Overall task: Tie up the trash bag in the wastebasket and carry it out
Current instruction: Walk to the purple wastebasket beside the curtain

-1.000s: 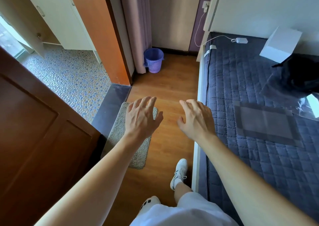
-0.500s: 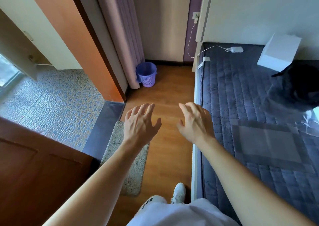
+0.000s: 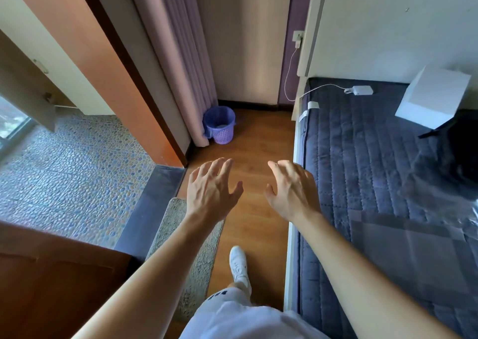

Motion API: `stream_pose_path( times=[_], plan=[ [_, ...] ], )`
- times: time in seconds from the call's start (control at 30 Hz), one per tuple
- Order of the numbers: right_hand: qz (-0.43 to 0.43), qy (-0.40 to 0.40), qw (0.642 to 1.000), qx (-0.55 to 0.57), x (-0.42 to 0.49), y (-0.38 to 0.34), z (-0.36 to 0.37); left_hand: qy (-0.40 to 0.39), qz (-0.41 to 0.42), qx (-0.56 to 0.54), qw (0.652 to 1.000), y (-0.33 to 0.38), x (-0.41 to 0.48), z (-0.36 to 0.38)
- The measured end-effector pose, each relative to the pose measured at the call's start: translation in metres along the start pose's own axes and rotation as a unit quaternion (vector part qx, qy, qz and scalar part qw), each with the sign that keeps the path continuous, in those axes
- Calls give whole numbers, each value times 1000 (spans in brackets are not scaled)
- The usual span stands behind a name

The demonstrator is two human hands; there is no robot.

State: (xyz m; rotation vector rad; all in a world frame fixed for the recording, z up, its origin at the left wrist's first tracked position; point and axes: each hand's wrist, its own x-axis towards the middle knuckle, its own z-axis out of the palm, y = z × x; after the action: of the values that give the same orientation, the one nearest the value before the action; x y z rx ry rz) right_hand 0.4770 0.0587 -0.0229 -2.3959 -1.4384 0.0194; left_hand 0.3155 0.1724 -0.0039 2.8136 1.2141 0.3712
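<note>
A small purple wastebasket (image 3: 223,134) stands on the wooden floor in the far corner, beside a curtain. A purple trash bag (image 3: 218,116) lines it and folds over its rim; something pale lies inside. My left hand (image 3: 210,188) and my right hand (image 3: 292,188) are stretched out in front of me, palms down, fingers spread, holding nothing. Both hands are well short of the wastebasket, over the floor strip between doorway and bed.
A bed with a dark quilted cover (image 3: 375,183) runs along the right; on it lie a white box (image 3: 434,95), a charger (image 3: 360,90) and a black bag (image 3: 460,152). A grey mat (image 3: 178,235) and brown door (image 3: 51,287) are at left. Pebble-tiled floor (image 3: 64,178) lies beyond the doorway.
I have walked forward along the bed; the wastebasket is closer and lower in view. Both hands stay open and outstretched.
</note>
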Motion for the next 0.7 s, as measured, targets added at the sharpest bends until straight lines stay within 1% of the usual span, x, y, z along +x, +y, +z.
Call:
stream_pose_path(
  times=[0.27, 0.4, 0.57, 0.7],
  plan=[
    [4, 0, 1000, -7, 103, 17, 22, -4, -6, -8, 1000, -20, 104, 29],
    [7, 7, 1000, 19, 172, 18, 30, 7, -5, -17, 1000, -42, 171, 39],
    [5, 13, 1000, 9, 259, 16, 43, 0, 2, -22, 1000, -68, 256, 49],
    [-2, 21, 1000, 10, 307, 12, 56, -6, 1, -20, 1000, -84, 308, 58]
  ],
)
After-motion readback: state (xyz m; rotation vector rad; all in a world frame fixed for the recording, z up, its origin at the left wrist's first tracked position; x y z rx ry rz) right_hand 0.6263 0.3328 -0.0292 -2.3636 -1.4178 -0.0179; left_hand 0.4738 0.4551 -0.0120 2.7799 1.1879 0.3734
